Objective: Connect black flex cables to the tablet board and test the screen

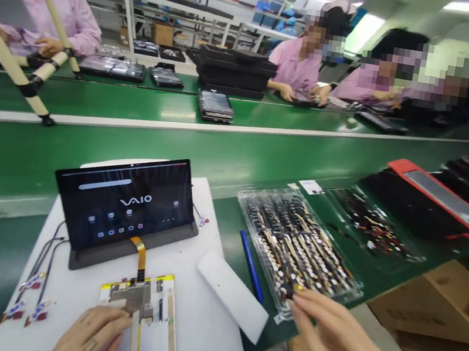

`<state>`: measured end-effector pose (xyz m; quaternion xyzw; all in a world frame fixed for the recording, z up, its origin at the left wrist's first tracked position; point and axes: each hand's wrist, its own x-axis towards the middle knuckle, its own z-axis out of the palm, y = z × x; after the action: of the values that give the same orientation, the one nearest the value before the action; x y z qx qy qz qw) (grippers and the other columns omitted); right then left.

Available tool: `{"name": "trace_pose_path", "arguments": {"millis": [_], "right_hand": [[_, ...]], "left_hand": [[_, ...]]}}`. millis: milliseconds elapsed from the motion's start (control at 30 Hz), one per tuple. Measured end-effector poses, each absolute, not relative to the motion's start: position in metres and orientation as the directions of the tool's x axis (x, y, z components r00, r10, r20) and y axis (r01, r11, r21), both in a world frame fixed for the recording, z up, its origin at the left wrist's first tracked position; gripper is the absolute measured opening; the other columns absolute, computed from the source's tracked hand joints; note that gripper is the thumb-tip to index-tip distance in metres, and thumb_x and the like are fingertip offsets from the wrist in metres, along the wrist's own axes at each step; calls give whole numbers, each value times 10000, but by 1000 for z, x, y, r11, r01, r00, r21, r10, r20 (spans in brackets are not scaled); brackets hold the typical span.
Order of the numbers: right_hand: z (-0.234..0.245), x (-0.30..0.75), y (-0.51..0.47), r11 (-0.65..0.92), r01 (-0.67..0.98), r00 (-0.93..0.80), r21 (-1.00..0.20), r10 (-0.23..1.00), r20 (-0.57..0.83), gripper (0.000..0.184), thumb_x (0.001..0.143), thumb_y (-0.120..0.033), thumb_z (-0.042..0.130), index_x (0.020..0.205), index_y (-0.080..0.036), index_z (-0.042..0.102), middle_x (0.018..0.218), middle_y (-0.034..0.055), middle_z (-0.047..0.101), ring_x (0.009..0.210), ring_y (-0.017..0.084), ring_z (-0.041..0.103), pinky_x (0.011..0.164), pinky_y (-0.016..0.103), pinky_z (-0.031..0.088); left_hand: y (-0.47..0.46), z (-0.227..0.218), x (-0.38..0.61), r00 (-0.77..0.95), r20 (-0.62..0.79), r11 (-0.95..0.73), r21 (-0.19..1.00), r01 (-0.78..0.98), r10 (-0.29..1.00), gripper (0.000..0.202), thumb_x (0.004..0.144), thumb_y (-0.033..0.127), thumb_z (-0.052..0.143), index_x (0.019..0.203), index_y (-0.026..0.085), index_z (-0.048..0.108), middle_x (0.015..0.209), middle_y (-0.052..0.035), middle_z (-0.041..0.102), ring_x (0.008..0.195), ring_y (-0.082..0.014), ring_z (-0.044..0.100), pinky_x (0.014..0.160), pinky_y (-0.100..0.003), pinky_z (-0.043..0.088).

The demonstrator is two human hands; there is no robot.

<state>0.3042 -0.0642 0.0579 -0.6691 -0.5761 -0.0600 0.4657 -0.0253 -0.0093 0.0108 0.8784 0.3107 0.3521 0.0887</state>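
My left hand [91, 335] lies on the near end of an opened tablet body [141, 315], its fingers curled against the circuit board. An orange flex cable [140, 252] runs from that board up to a lit screen panel [123, 202] showing a VAIO logo, propped on a white mat [200, 336]. My right hand [336, 349] reaches into the near corner of a clear plastic tray [295, 244] full of small flex parts, fingertips pinched on one small part.
A blue pen [251, 264] and a white foam strip [231, 293] lie between mat and tray. A second parts tray [370, 220] and a red-framed device [439, 199] sit right. Cardboard boxes [441, 303] stand near right. Other workers in pink sit across the green conveyor [269, 127].
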Motion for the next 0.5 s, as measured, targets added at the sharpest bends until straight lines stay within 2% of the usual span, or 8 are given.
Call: {"name": "trace_pose_path", "arguments": {"millis": [100,267,367,500], "right_hand": [[31,270,-66,221,783,174,-582,820,545,85,847,-226,623,913,-257,667,936,16,632,804,170,616,738,270,530],[-2,215,-66,283,588,20,-757,931,364,181,902,-172,513,1022,-228,636,961,37,628,850,162,618,756,235,540],[-6,199,-61,338,494,-38,-801,929,369,203,889,-127,507,1011,-239,626,934,15,639,831,145,622,748,209,537],[-5,192,-50,350,452,-3,-820,920,391,166,887,-145,512,966,-240,624,857,-1,640,784,135,615,690,195,537]], "left_hand": [[-14,28,-10,585,506,-773,388,501,634,210,936,147,363,956,181,569,773,-28,664,710,-103,653,678,-157,525],[-18,35,8,594,463,-753,397,525,658,237,917,110,323,937,167,552,778,-46,645,717,-141,633,634,-231,530],[-21,24,11,613,400,-731,411,544,681,230,881,89,345,950,161,552,876,-85,628,810,-183,614,678,-302,541],[-24,7,8,614,338,-697,432,572,714,274,834,70,387,1033,166,549,1006,-116,591,949,-227,568,768,-382,529]]}}
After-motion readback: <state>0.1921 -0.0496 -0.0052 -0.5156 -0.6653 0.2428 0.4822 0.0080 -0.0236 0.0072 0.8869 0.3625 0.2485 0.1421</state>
